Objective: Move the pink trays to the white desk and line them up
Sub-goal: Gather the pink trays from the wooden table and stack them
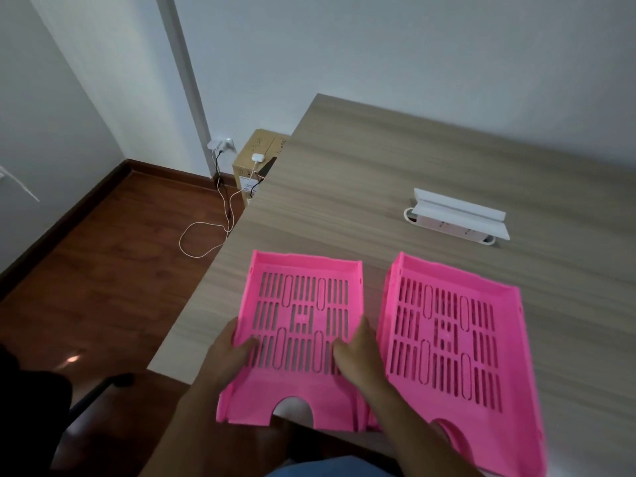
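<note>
Two pink slotted trays lie side by side on the light wood-grain desk (361,173). The left tray (303,304) sits near the desk's left edge, its front end over the near edge. My left hand (229,356) grips its left wall, thumb inside on the floor. My right hand (358,356) holds its right wall, fingers lying inside. The right tray (447,332) rests close beside it, slightly turned, with no hand on it. A narrow gap separates the two trays.
A white cable outlet box (457,215) stands on the desk behind the right tray. Left of the desk are a cardboard box (254,160) with a charger, white cables (213,232) on the brown floor, and a wall socket (222,144). A dark chair (41,401) is at lower left.
</note>
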A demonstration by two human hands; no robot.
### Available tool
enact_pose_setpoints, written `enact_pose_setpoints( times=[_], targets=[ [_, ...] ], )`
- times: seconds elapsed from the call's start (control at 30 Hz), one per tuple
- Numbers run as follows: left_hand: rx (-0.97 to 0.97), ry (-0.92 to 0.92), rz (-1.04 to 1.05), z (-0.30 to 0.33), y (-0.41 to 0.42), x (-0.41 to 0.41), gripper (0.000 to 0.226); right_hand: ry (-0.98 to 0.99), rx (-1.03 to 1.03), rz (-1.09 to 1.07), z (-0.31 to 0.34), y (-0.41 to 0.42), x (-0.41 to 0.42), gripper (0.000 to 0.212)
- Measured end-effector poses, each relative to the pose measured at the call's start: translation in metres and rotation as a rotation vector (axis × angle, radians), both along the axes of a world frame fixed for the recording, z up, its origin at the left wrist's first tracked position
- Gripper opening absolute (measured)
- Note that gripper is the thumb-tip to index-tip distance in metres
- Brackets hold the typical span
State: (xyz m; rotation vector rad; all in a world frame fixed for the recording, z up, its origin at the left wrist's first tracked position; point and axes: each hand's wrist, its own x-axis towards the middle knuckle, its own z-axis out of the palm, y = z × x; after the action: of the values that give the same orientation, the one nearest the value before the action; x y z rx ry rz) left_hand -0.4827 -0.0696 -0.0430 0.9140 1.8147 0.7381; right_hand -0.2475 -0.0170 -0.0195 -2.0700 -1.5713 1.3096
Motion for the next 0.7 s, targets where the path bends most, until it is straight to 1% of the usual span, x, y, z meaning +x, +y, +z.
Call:
enact_pose_setpoints(
  times=[0.13,0.27,0.37,0.5,0.6,0.7],
  targets=[
    [0.061,-0.011,0.029,0.024,0.007,-0.014,0.031,0.058,0.148,-0.03,0.017,0.005,-0.005,0.066],
    [0.117,-0.06,0.024,0.06,0.022,-0.032,0.034,0.141,0.302,-0.073,0.045,0.016,-0.004,0.058],
    [0.179,-0.086,0.023,0.086,0.031,-0.025,0.036,0.183,0.411,-0.136,0.062,0.02,0.013,0.054],
    [0.198,-0.152,-0.029,0.105,0.044,0.021,0.029,0.213,0.474,-0.296,0.076,0.021,0.064,0.052],
    [0.204,-0.195,-0.096,0.11,0.049,0.069,0.026,0.294,0.396,-0.457,0.083,0.022,0.117,0.05],
    [0.203,-0.184,-0.159,0.109,0.053,0.121,0.027,0.275,0.396,-0.514,0.086,0.02,0.174,0.04]
  ],
)
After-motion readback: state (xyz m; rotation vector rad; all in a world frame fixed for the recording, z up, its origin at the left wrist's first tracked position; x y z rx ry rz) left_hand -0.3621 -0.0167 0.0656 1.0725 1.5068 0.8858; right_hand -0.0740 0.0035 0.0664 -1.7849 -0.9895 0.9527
